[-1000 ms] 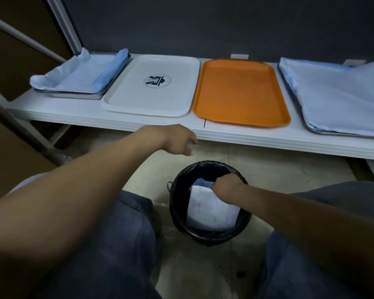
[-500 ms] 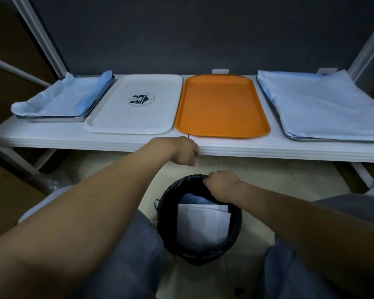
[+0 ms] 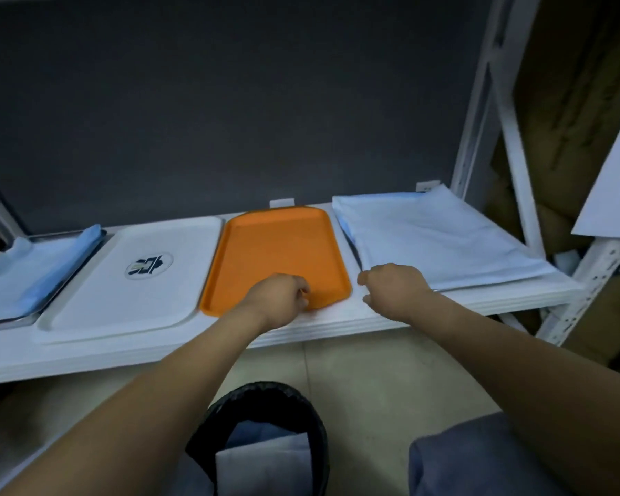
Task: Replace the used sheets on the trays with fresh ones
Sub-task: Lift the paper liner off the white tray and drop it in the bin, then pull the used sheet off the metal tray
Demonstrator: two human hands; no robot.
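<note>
Head view: orange tray (image 3: 276, 252) and white tray (image 3: 122, 298) lie bare on the shelf (image 3: 337, 322). Left hand (image 3: 280, 298) is fisted and empty over the orange tray's near edge. Right hand (image 3: 394, 288) is at the near corner of the fresh sheets (image 3: 434, 238); whether it grips them cannot be told. Used sheets (image 3: 265, 460) lie in the bin (image 3: 265, 392).

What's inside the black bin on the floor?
Inside the black bin is a white sheet with a blue piece behind it. Whatever lies beneath them is covered, and the picture cuts off the bin's bottom.
</note>
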